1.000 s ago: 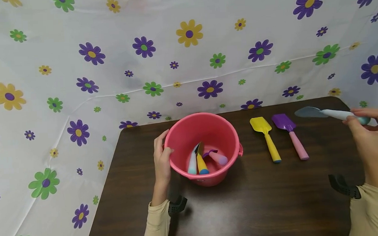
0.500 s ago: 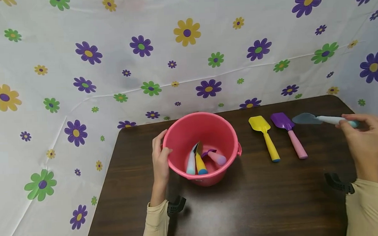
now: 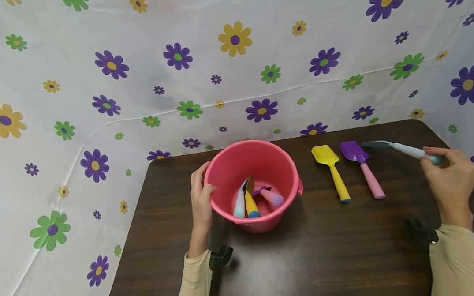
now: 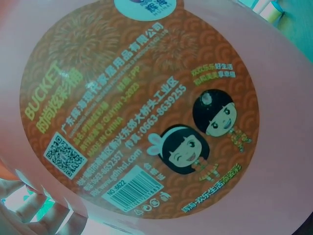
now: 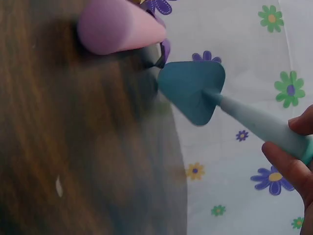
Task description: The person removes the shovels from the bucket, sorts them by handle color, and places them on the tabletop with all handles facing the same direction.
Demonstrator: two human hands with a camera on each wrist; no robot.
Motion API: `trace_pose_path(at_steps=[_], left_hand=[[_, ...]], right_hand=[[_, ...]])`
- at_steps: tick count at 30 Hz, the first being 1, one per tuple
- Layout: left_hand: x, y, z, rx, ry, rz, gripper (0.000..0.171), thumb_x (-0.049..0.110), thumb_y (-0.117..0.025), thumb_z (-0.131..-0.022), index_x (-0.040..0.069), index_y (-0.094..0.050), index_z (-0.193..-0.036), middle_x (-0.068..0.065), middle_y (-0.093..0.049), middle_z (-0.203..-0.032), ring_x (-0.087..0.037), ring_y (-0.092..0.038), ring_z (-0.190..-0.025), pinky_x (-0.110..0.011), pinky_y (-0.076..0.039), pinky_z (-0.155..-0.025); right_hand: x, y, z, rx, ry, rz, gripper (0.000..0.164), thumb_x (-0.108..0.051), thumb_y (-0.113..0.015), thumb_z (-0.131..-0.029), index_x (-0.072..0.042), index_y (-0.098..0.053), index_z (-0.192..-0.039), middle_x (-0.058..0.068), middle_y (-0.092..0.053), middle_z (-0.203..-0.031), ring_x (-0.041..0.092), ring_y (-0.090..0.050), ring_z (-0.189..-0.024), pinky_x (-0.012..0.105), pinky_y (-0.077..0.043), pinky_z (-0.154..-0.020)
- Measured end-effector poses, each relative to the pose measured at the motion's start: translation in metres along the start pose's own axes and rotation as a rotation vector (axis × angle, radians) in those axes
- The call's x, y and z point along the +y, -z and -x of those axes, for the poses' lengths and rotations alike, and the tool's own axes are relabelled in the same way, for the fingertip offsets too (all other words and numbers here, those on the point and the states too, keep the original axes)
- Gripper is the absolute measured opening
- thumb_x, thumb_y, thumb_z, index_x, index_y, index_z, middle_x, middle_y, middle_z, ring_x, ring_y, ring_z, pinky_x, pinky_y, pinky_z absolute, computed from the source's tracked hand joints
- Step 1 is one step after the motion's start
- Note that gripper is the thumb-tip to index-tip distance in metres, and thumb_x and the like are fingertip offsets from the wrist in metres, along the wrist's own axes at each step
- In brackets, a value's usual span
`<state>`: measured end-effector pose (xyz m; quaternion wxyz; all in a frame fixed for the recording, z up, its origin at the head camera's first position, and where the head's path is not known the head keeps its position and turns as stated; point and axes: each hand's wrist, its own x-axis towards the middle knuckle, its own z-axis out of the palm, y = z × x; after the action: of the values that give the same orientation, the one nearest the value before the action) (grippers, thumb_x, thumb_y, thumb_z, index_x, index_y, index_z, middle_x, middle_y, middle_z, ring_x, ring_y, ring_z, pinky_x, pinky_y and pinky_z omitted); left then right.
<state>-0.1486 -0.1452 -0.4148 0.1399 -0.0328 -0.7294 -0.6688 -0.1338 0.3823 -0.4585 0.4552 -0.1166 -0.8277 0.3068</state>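
Note:
My left hand [image 3: 201,202] grips the left rim of a pink bucket [image 3: 241,163], thumb over the edge. A round printed label [image 4: 146,112] on the bucket's side fills the left wrist view. Inside the bucket lie three hand tools: one with a pale blue handle [image 3: 239,204], one with a yellow handle [image 3: 252,205], one with a pink handle [image 3: 272,197]. At the right, my right hand [image 3: 451,183] pinches the pale blue handle of a garden trowel [image 5: 193,90] near its end. The trowel's blue-grey blade points left, close to a purple shovel [image 3: 362,167].
Left of the purple shovel lies a yellow toy shovel [image 3: 333,172], blade toward the back. All stand on a dark wooden table [image 3: 325,259]. A white flowered sheet [image 3: 146,68] hangs behind the table and along its sides.
My right hand has moved left and slightly lower with the trowel, whose blade now turns edge-on beside the purple shovel. My left hand stays on the bucket.

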Motion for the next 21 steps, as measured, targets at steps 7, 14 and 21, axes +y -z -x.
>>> trace_pose_path(at_steps=[7,14,21], left_hand=[[0.001,0.0,-0.001,-0.003,0.0,0.006,0.061,0.005,-0.051,-0.085,0.007,-0.053,-0.146,-0.009,-0.048,-0.141,-0.03,-0.051,-0.121,-0.03,-0.056,-0.089],[0.001,0.0,0.0,-0.002,0.006,0.0,0.061,0.006,-0.052,-0.085,0.008,-0.053,-0.146,-0.01,-0.048,-0.141,-0.03,-0.051,-0.121,-0.029,-0.056,-0.089],[0.001,0.0,0.0,-0.006,0.003,0.011,0.061,0.004,-0.051,-0.086,0.006,-0.053,-0.146,-0.01,-0.048,-0.141,-0.031,-0.051,-0.121,-0.032,-0.056,-0.09]], right_hand=[[0.017,0.001,0.005,-0.148,-0.015,0.121,0.024,0.005,-0.074,-0.083,0.016,-0.072,-0.104,0.036,-0.07,-0.104,-0.014,-0.047,-0.076,0.006,-0.022,-0.071],[0.029,0.006,0.006,-0.523,-0.155,0.243,0.034,-0.003,-0.069,-0.088,0.02,-0.062,-0.112,0.043,-0.06,-0.112,0.059,-0.055,-0.1,0.067,-0.038,-0.092],[0.04,0.012,-0.005,-0.851,-0.177,0.295,0.043,-0.011,-0.076,-0.087,0.019,-0.056,-0.111,0.036,-0.063,-0.093,0.052,-0.055,-0.088,0.069,-0.038,-0.082]])
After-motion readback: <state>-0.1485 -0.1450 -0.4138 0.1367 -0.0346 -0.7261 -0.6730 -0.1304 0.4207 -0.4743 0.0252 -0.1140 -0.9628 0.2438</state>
